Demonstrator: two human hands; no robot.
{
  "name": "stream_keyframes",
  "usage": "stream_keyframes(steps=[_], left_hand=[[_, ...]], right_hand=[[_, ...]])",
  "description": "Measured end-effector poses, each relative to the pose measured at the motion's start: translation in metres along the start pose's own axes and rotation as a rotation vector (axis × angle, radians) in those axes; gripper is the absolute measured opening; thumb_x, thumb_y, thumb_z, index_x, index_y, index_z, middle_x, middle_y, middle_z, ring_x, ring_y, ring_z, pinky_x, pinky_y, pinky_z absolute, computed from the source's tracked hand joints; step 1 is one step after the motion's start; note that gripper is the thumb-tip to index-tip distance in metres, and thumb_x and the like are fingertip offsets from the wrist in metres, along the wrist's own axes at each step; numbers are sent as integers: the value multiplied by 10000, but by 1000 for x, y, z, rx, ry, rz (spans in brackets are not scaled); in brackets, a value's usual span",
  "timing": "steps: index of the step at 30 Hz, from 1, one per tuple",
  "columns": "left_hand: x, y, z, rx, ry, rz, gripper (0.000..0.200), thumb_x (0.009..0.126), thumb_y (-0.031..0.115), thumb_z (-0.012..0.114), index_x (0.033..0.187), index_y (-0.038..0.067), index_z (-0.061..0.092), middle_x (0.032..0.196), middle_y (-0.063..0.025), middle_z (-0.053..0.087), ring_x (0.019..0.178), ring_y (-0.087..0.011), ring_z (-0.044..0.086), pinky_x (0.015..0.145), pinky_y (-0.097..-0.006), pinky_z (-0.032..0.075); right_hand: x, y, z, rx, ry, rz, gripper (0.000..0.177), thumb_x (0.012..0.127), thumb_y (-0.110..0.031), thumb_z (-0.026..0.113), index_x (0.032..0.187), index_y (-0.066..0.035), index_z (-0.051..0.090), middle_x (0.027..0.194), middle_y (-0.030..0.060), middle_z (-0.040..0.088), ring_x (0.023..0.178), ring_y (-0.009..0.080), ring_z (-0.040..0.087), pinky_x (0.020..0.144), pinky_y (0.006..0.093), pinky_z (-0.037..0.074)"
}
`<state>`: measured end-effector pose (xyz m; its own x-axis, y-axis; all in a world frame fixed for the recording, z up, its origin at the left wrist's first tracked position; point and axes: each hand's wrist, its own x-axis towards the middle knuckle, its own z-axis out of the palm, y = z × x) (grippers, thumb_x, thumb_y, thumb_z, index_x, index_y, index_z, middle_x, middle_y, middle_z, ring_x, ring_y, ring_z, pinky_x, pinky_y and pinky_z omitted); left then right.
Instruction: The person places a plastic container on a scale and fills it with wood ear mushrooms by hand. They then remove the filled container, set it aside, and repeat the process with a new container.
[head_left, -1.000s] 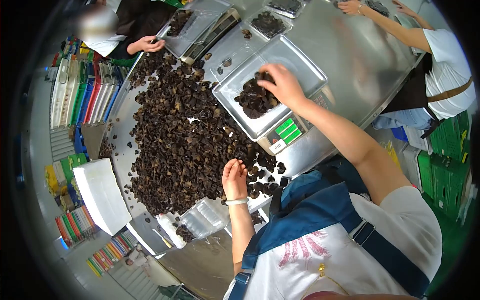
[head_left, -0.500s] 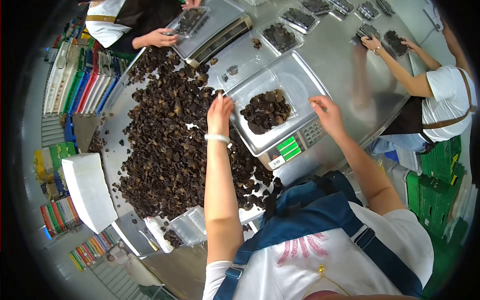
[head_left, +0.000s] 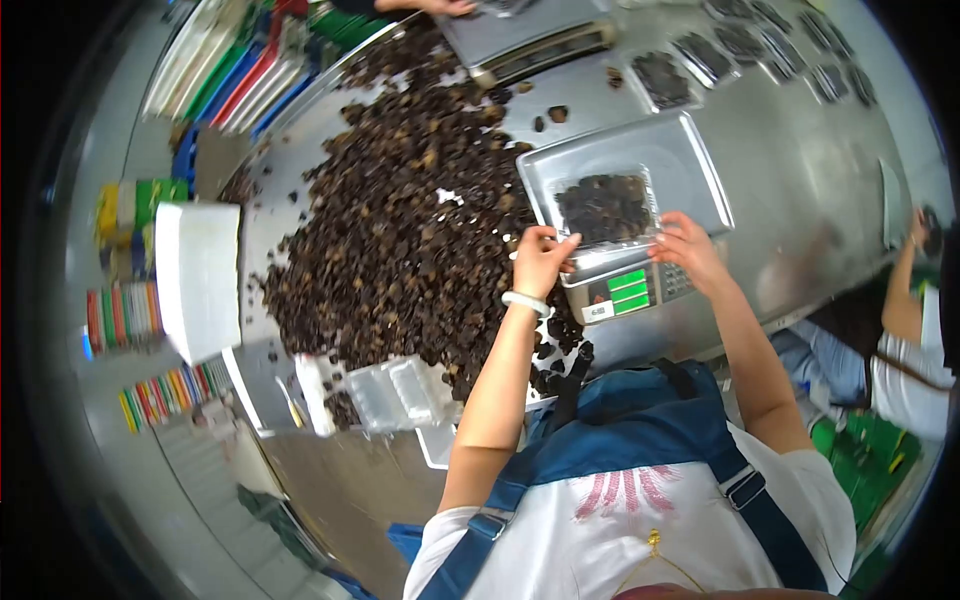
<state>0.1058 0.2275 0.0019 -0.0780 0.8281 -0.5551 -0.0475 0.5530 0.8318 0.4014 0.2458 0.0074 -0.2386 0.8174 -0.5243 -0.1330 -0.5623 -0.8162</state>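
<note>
A clear plastic clamshell box (head_left: 604, 208) full of dark, crinkled pieces that look like wood ear mushrooms sits on the metal pan (head_left: 690, 150) of a weighing scale, its lid down over them. At the box's near left corner, my left hand (head_left: 545, 258) pinches the rim between thumb and fingers. My right hand (head_left: 690, 252) has its bent fingers on the near right corner. Below the pan, the scale's green display (head_left: 629, 291) is lit. A large heap of the same mushrooms (head_left: 400, 220) spreads over the table to the left of my left hand.
Several filled boxes (head_left: 665, 80) stand at the far right of the metal table (head_left: 790, 190). Another scale (head_left: 545, 50) is at the back, with a person's hand (head_left: 447, 6) beside it. Empty clear trays (head_left: 395, 393) lie near the front edge; a white foam box (head_left: 198, 280) stands left.
The box's open lid has come down over the mushrooms. Both my hands have moved in from the sides of the pan to the box's near corners. My view has shifted.
</note>
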Motion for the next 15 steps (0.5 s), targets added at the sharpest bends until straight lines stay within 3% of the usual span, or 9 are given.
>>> stream_keyframes(steps=[4,8,10,11,13,15], left_hand=[[-7,-12,-21,-379,-174,-20,277,929,-5,718,1163,16,572,914,-70,704,802,-151,699,711,-270,588],[-6,-26,-15,-141,-20,89,244,916,-75,665,1132,4,585,887,-56,688,738,-137,636,684,-277,529],[-16,-27,-16,-224,-51,205,287,923,-51,676,1191,-14,580,904,-51,683,807,-145,647,729,-288,538],[-29,-26,-21,-91,-39,336,377,935,-10,694,1286,-20,560,990,-65,685,932,-168,656,799,-315,554],[-76,-10,-49,67,199,428,544,916,53,741,1412,25,520,1301,-112,601,1099,-214,657,924,-348,564],[-116,-17,-108,320,525,534,529,899,47,744,1392,31,553,1373,-120,555,1107,-232,663,941,-350,564]], right_hand=[[3,-5,3,3,-34,49,245,979,-37,601,1189,-41,474,1006,170,662,902,245,687,788,350,568],[2,5,9,-36,-76,20,188,967,-4,587,1118,-52,486,966,170,681,879,252,685,767,354,553],[-8,8,6,7,-101,-11,190,967,-9,591,1128,-51,499,976,169,688,876,250,686,774,355,552],[-15,5,0,66,-114,-29,233,963,-19,619,1174,-40,524,986,161,696,877,244,689,791,365,554],[-23,0,-35,119,-42,-137,317,953,-20,645,1245,-32,524,989,160,701,904,246,697,819,375,561],[-22,-4,-96,173,107,-302,330,957,-31,661,1267,-28,548,1068,172,697,968,256,697,857,375,568]])
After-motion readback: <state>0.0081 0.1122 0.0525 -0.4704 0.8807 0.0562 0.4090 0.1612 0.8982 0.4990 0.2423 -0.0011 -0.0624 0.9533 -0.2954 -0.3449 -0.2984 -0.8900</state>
